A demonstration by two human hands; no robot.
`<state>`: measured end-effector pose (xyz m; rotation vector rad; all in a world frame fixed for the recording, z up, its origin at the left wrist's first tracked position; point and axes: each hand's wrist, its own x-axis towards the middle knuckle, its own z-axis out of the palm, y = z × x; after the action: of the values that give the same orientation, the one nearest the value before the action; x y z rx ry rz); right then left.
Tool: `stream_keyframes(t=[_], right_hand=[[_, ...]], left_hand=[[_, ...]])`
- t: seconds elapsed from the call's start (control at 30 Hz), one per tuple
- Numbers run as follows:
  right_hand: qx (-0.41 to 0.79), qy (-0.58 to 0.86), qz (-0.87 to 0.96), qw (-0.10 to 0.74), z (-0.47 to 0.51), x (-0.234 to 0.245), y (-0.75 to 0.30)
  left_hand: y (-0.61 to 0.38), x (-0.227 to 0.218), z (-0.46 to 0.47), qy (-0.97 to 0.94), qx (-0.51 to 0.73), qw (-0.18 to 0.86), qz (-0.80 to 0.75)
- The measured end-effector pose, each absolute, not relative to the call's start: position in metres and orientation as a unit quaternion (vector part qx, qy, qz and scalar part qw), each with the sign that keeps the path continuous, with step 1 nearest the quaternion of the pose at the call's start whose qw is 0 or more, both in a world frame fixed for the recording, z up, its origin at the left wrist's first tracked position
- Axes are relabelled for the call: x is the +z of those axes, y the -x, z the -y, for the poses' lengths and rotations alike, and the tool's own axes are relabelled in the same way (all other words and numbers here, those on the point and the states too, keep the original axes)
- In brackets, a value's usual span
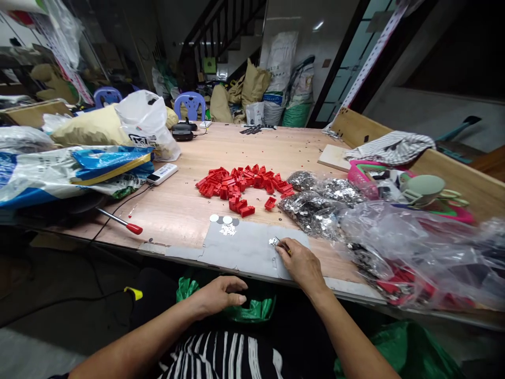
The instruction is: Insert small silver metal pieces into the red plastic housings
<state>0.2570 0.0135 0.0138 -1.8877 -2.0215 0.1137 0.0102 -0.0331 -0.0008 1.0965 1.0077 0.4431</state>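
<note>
My right hand (299,262) rests at the right part of a grey mat (252,245) on the table's front edge. Its fingers are closed on what look like tweezers (284,247), whose tips reach a small group of shiny metal pieces (272,241). On the mat's left part lies a small pile of white-silver pieces (228,229), beside two pale round discs (214,218). My left hand (223,296) hovers below the table edge, over a green bag (252,310) in front of my lap. Its thumb and fingers are apart and hold nothing.
Many red plastic blocks (240,184) lie mid-table. To the right are clear bags of metal parts (307,210) and a pink basket (361,176) with a cup (423,188). A red-tipped rod (134,228), a white power strip (162,173) and filled sacks (90,126) are on the left.
</note>
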Motion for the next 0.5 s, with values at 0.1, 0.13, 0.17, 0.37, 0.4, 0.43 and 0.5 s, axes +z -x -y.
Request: stream_keyframes(t=[0.1, 0.13, 0.17, 0.37, 0.4, 0.43, 0.5], right_hand=[[0.031, 0.654, 0.728, 0.205, -0.014, 0.007, -0.258], [0.032, 0.648, 0.73, 0.216, -0.013, 0.005, -0.259], [0.035, 0.643, 0.73, 0.23, -0.012, 0.002, -0.26], [0.066, 0.624, 0.716, 0.305, -0.007, -0.006, -0.262], [0.074, 0.626, 0.712, 0.31, -0.007, -0.007, -0.263], [0.081, 0.628, 0.707, 0.314, -0.007, -0.007, -0.263], [0.09, 0.631, 0.7, 0.323, -0.007, -0.007, -0.264]], left_hand=[[-0.007, 0.023, 0.008, -0.501, 0.18, 0.754, -0.384], [-0.007, 0.03, -0.003, -0.509, 0.207, 0.744, -0.381], [-0.008, 0.036, -0.016, -0.529, 0.239, 0.717, -0.386], [-0.05, 0.053, -0.095, -0.774, 0.3, 0.285, -0.48], [-0.062, 0.053, -0.107, -0.784, 0.295, 0.263, -0.48], [-0.075, 0.052, -0.118, -0.789, 0.288, 0.254, -0.479], [-0.099, 0.049, -0.137, -0.798, 0.272, 0.243, -0.48]])
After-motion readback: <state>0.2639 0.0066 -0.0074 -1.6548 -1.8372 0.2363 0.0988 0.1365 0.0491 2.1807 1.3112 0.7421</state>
